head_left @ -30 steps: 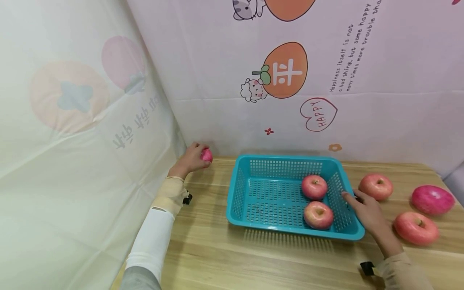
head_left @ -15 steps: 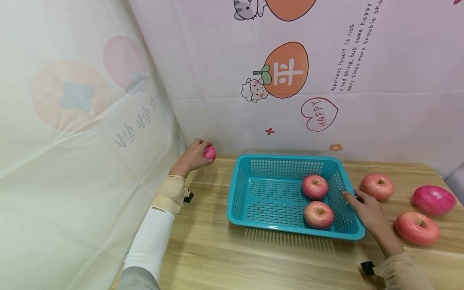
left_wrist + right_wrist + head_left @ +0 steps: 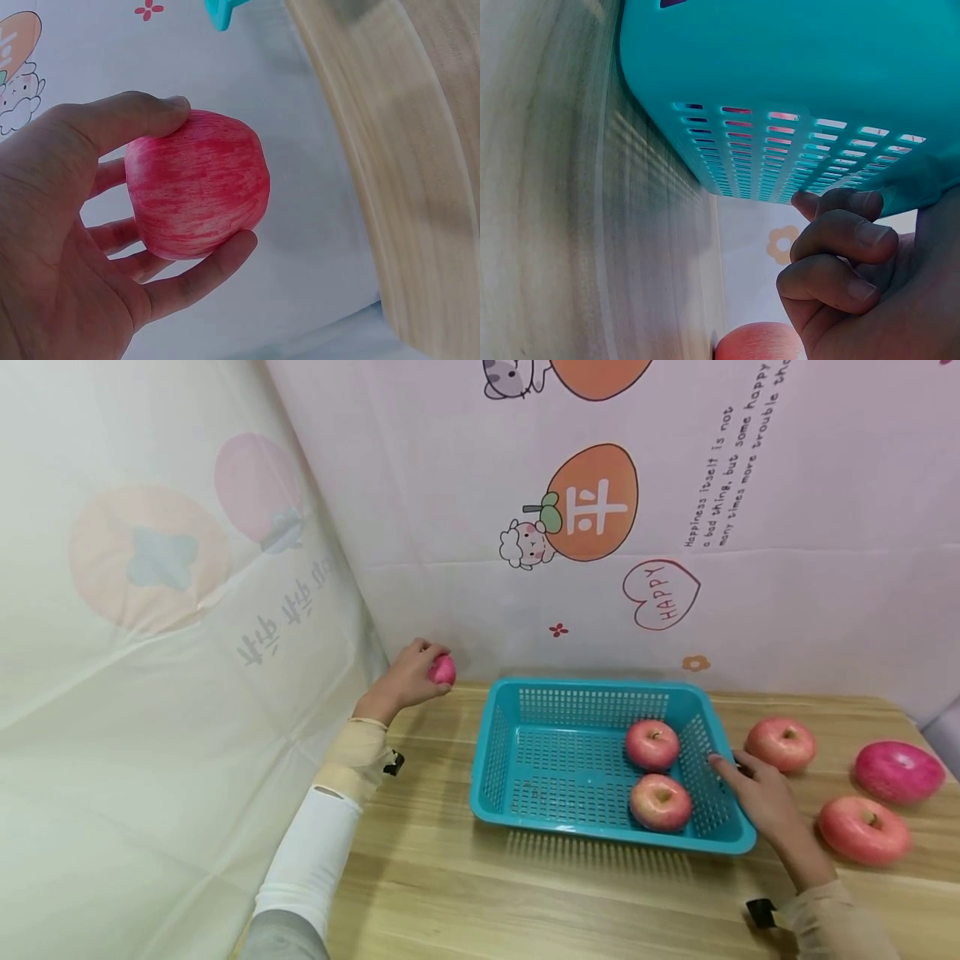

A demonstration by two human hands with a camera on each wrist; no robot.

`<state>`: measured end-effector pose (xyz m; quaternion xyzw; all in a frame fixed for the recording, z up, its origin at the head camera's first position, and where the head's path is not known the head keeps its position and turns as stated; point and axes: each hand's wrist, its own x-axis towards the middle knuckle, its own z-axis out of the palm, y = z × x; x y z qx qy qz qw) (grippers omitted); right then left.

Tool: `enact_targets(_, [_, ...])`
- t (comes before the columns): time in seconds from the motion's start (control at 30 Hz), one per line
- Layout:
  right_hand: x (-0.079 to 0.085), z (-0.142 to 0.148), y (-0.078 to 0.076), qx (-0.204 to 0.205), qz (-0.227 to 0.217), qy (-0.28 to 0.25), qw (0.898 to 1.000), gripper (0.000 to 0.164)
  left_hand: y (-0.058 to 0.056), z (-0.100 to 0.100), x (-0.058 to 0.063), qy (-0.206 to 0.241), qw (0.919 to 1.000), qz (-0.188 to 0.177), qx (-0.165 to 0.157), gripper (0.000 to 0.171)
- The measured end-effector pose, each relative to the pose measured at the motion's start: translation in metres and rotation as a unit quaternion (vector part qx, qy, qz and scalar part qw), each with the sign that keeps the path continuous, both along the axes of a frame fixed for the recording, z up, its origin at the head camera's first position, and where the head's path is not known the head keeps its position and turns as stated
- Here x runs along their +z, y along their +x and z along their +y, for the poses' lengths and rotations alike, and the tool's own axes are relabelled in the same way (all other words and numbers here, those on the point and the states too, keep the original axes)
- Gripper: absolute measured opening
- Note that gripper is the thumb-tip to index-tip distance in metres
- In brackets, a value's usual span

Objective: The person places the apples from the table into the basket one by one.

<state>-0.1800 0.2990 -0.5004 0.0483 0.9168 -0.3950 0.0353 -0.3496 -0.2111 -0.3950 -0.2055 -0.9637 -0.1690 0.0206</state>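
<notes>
My left hand (image 3: 411, 677) grips a red-pink apple (image 3: 201, 187), thumb on one side and fingers curled round the other. In the head view that apple is at the back left, close to the wall and above the table's back edge. My right hand (image 3: 765, 797) holds the right rim of a blue-green plastic basket (image 3: 495, 760), with the thumb over the inside and curled fingers (image 3: 840, 236) outside beneath the rim. Inside the basket, toward its right end, sit two apples, a back one (image 3: 652, 746) and a front one (image 3: 660, 803).
Right of the basket on the wooden table (image 3: 525, 902) lie a pale red apple (image 3: 782, 745), another apple (image 3: 864, 831) nearer the front, and a bright pink oval fruit (image 3: 898, 772). Printed cloth (image 3: 450, 527) hangs behind, and a pale cloth (image 3: 165, 735) borders the left side.
My left hand has lifted the apple a little and carried it slightly right, toward the basket. The right hand and the basket stay where they were.
</notes>
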Motion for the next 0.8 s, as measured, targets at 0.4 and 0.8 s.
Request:
enact_targets(0.4, [0.001,0.000,0.000,0.000,0.005,0.006,1.000,0.077,0.000,0.009,0.010,-0.015,0.9995,0.017,-0.022,0.064])
enact_targets(0.8, [0.001,0.000,0.001,0.001,0.005,0.002,1.000,0.076,0.006,0.020,0.018,-0.022,0.9991,0.014,-0.033,0.062])
